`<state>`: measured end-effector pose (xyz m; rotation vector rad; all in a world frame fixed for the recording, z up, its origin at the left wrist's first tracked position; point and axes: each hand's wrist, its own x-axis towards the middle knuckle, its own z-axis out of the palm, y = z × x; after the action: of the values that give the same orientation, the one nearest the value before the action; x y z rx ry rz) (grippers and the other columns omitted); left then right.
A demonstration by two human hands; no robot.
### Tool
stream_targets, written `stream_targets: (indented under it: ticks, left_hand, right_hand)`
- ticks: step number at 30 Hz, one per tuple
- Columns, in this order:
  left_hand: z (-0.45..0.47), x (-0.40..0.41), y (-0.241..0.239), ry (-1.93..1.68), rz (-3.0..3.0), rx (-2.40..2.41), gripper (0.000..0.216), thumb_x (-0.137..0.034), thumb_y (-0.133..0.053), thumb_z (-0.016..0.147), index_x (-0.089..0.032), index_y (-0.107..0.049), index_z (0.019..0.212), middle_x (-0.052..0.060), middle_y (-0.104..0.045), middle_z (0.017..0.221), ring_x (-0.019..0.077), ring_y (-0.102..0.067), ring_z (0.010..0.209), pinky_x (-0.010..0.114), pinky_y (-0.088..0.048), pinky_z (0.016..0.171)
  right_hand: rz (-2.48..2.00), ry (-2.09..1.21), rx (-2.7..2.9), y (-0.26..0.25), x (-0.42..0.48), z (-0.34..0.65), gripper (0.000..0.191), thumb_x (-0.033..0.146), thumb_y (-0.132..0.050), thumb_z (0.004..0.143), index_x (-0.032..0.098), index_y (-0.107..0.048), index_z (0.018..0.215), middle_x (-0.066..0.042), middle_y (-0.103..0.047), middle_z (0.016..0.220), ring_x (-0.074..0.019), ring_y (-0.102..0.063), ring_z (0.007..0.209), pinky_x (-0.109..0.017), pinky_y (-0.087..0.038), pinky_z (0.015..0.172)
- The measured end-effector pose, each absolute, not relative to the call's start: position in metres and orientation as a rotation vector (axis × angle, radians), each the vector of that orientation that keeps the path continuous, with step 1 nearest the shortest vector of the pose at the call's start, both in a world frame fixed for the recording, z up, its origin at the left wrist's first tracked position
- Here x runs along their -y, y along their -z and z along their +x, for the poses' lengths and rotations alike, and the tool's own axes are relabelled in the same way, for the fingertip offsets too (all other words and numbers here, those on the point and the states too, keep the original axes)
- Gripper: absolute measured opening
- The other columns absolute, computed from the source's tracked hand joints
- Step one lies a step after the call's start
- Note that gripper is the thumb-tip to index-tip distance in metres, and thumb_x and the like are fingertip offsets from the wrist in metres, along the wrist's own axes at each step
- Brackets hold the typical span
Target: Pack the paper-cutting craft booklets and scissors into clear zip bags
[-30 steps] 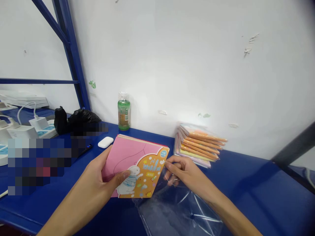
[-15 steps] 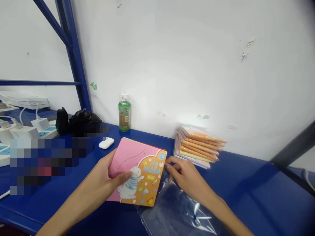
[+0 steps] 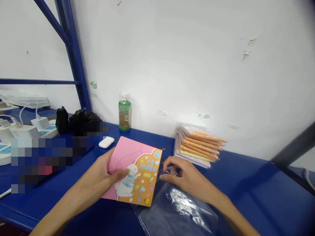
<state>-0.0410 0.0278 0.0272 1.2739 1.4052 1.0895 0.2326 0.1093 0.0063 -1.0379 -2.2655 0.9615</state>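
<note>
My left hand (image 3: 107,172) grips a pink and orange booklet (image 3: 144,178) with a white bear in a striped sweater on its cover. The thumb presses on the front, and the other fingers are hidden behind. Right of the booklet, my right hand (image 3: 183,175) curls its fingers and thumb around the top of a clear plastic bag (image 3: 182,213). The bag lies crinkled on the blue table below, partly behind the booklet's lower corner. A thin brown edge of something peeks out past the booklet's upper right corner.
A stack of plastic-wrapped booklets (image 3: 197,146) stands against the wall. Further left are a green-labelled bottle (image 3: 124,113), a small white case (image 3: 106,142), black plastic bags (image 3: 83,119) and white power strips with chargers (image 3: 40,124). A blue frame post (image 3: 76,55) rises behind.
The booklet has shifted slightly left and down with my left hand. My right hand has come away from the booklet's edge, and its fingers now curl lower at the clear bag.
</note>
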Motion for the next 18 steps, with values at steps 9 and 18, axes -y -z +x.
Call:
stream_targets:
  ticks: [9,18]
  left_hand:
    - [-0.041,-0.027,-0.032,-1.092,1.319,-1.486,0.056,-0.031,-0.082,0.076,-0.023,-0.063,0.128,0.005,-0.082,0.110,0.0306,-0.078,0.094,0.034,-0.063,0.076]
    - [-0.045,-0.028,-0.032,-1.079,1.308,-1.439,0.057,-0.030,-0.082,0.077,-0.022,-0.060,0.130,0.005,-0.081,0.113,0.0287,-0.078,0.093,0.032,-0.062,0.075]
  right_hand:
    - [-1.038,-1.205,2.420,-0.020,-0.111,0.246,0.004,0.027,-0.085,0.078,0.027,-0.082,0.077,-0.001,-0.066,0.121,-0.0197,-0.065,0.094,-0.031,-0.048,0.082]
    - [-1.015,-1.076,2.451,-0.009,-0.118,0.247,0.013,0.030,-0.087,0.078,0.029,-0.082,0.090,-0.001,-0.070,0.116,-0.0217,-0.063,0.103,-0.030,-0.046,0.084]
